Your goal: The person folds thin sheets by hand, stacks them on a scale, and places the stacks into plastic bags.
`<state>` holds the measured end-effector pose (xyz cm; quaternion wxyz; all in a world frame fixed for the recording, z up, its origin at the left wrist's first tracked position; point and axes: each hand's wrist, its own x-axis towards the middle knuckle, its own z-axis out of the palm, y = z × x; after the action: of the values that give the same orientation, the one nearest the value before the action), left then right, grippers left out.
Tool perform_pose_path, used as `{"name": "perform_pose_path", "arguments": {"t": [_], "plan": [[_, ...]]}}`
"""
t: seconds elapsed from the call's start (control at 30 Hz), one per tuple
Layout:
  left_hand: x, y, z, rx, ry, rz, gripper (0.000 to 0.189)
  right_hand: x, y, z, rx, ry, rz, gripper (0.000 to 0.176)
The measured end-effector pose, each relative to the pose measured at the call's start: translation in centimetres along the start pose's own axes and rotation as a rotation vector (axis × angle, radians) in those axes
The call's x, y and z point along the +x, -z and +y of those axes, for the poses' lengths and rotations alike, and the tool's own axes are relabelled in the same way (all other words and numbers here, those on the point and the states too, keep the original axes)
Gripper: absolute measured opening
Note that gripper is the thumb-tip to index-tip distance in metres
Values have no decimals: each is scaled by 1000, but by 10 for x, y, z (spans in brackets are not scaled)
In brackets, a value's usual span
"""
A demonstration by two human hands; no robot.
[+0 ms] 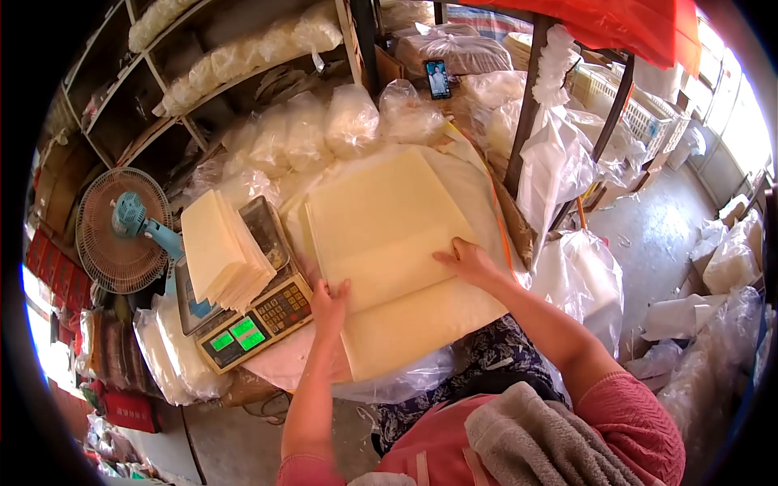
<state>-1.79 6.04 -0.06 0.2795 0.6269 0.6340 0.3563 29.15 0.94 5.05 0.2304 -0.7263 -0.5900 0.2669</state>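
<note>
A pile of large, thin cream-coloured sheets lies before me, its near part hanging toward my lap and a crease running across it between my hands. My left hand is closed on the left edge of the sheets near that crease. On the right side, my right hand pinches the sheets' edge, fingers curled and partly hidden. Left of the pile, a digital scale with lit green displays carries a stack of folded cream sheets on its pan.
A fan stands left of the scale. Filled plastic bags line the back of the table, near a propped phone. Dark metal posts and a hanging white bag border the right side. Shelves rise at back left.
</note>
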Motion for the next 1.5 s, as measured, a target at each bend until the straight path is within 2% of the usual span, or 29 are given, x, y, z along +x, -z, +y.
{"name": "perform_pose_path", "arguments": {"t": [0.03, 0.13, 0.23, 0.33, 0.43, 0.53, 0.63, 0.73, 0.8, 0.83, 0.87, 0.9, 0.93, 1.0, 1.07, 1.1, 1.17, 1.2, 1.27, 1.37, 1.5], "plan": [[1, -5, 8, 159, 46, 37, 55, 3, -2, -3, -18, -8, 14, 58], [13, -18, 8, 528, -411, 125, 64, 12, -13, -4, -95, -15, 105, 56], [2, -33, 24, 601, -305, -134, 71, 18, -10, -5, -125, -37, 8, 56], [2, -35, 26, 571, -235, -224, 74, 19, -18, -6, -215, 234, 233, 63], [-3, -37, 25, 633, -300, -149, 73, 22, -29, -11, -562, 623, 267, 65], [-2, -41, 20, 654, -312, -139, 73, 26, -59, 10, -542, 580, 223, 57], [0, -41, 16, 630, -355, -146, 78, 25, -62, 12, -570, 608, 286, 54], [-8, -37, 18, 369, -311, 101, 81, 8, -58, -7, -583, 399, 186, 55], [-22, -46, 17, -386, -107, 58, 88, -22, -53, -27, -518, 278, 62, 55], [-31, -53, 8, -583, 22, 13, 89, -36, -57, -37, -486, 235, -12, 55], [-41, -60, 0, -780, 160, -6, 92, -48, -67, -39, -445, 325, -24, 55], [-49, -63, -13, -805, 326, -64, 92, -61, -75, -35, -399, 418, -43, 55], [-56, -45, -7, -836, 216, -77, 91, -69, -81, -29, -351, 510, -63, 55], [-52, 4, 32, -876, -27, -131, 90, -64, -88, -17, -188, 516, -26, 56], [-23, 53, 41, -736, -199, 94, 92, -61, -85, -16, -219, 527, -84, 53], [-6, 92, 53, -602, -381, 236, 93, -61, -84, -16, -245, 544, -97, 52], [19, 173, 84, -652, -176, 221, 88, -63, -86, -16, -281, 569, -89, 50], [34, 201, 86, -639, -187, 280, 87, -64, -86, -16, -285, 577, -79, 50], [69, 248, 64, -685, -147, 246, 87, -65, -86, -17, -291, 594, -55, 49], [110, 269, 6, -738, 89, 181, 87, -66, -86, -18, -274, 595, -44, 48], [106, 261, 8, -569, 167, 143, 84, -66, -85, -18, -280, 602, -31, 48]]}}
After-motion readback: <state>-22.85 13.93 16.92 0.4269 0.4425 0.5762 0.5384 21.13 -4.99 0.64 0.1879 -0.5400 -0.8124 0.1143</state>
